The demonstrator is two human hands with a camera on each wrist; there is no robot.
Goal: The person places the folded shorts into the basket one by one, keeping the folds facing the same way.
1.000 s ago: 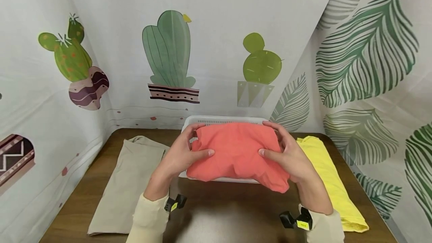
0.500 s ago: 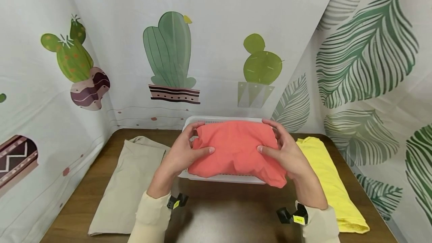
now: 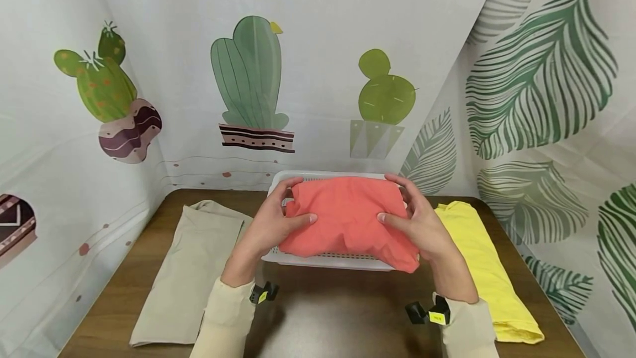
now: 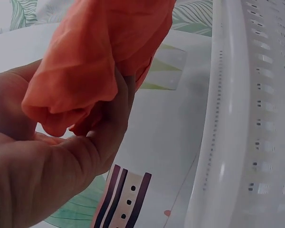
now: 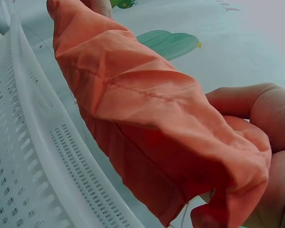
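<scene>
A folded coral-red cloth garment [image 3: 348, 214] is held up over the white perforated basket [image 3: 328, 262]. My left hand [image 3: 270, 222] grips its left end, thumb on the near face and fingers behind. At the other end my right hand [image 3: 422, 225] grips it the same way. In the left wrist view the folded end of the garment [image 4: 80, 61] lies between thumb and fingers, apart from the basket wall [image 4: 228, 123]. The right wrist view shows the garment's underside [image 5: 133, 109] sagging, with a loose corner hanging down. Most of the basket's inside is hidden behind the cloth.
A folded beige garment [image 3: 186, 275] lies on the brown wooden table [image 3: 318, 314] at the left. On the right lies a folded yellow garment [image 3: 492, 275]. A white curtain [image 3: 318, 70] printed with cacti hangs behind the table.
Both hands have shifted slightly up and away with the coral-red garment, showing more of the basket's near rim. The beige and yellow garments have stayed put.
</scene>
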